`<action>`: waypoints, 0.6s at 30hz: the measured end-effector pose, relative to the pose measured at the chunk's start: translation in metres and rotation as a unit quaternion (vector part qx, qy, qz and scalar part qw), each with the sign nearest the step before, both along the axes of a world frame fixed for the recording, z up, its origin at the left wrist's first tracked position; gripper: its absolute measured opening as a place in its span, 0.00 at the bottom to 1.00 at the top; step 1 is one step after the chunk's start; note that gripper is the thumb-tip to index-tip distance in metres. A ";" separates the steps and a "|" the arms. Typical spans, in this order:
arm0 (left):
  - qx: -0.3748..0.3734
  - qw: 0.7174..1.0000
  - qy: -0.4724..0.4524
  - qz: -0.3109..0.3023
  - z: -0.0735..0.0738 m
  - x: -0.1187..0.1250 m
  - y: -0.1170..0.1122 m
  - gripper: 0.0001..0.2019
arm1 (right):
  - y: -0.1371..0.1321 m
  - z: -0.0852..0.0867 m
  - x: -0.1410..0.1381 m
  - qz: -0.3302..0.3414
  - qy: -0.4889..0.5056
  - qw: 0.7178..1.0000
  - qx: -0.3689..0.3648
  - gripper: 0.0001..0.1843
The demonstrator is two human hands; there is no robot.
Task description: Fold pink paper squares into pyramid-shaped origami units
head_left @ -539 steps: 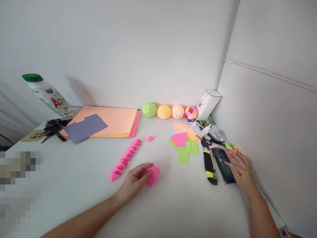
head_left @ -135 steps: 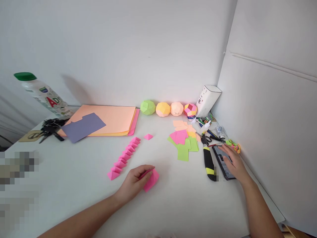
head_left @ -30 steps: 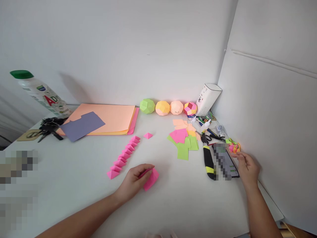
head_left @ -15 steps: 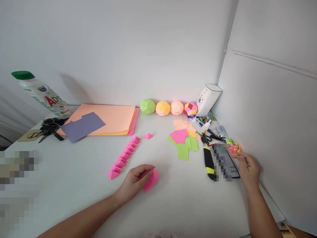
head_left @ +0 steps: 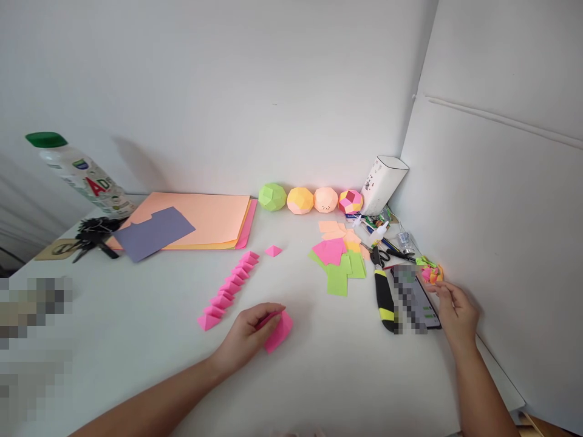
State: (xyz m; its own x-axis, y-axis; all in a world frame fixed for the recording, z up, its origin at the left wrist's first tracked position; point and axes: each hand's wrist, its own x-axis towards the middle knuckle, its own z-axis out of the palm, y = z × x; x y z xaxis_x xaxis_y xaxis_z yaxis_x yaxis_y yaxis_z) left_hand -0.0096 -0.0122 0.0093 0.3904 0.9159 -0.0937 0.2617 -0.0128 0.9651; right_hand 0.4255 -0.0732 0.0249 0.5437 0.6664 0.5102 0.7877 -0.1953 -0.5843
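My left hand point(head_left: 249, 335) is closed on a folded piece of pink paper point(head_left: 280, 334), just above the white table. Part of that paper is hidden behind the fingers. A slanting row of several pink folded paper pieces point(head_left: 226, 296) lies to its left, and one more pink piece point(head_left: 273, 250) sits apart beyond it. At the right, my right hand point(head_left: 458, 312) is closed in a pinch next to a small heap of colourful paper scraps point(head_left: 432, 273). What its fingertips hold, if anything, cannot be made out. A phone point(head_left: 426, 303) lies beside this hand.
Green, pink and peach paper squares point(head_left: 337, 280) overlap mid-table. A black-and-yellow cutter point(head_left: 385, 300) and scissors point(head_left: 379, 255) lie right of them. Several paper balls point(head_left: 299, 200) line the wall. Left are paper sheets point(head_left: 200, 215), keys point(head_left: 93, 233) and a bottle point(head_left: 91, 176).
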 end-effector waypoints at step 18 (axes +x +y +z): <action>0.003 1.000 -0.010 0.001 -0.002 0.000 0.001 0.11 | 0.003 0.006 -0.007 0.011 -0.011 1.000 -0.001 0.14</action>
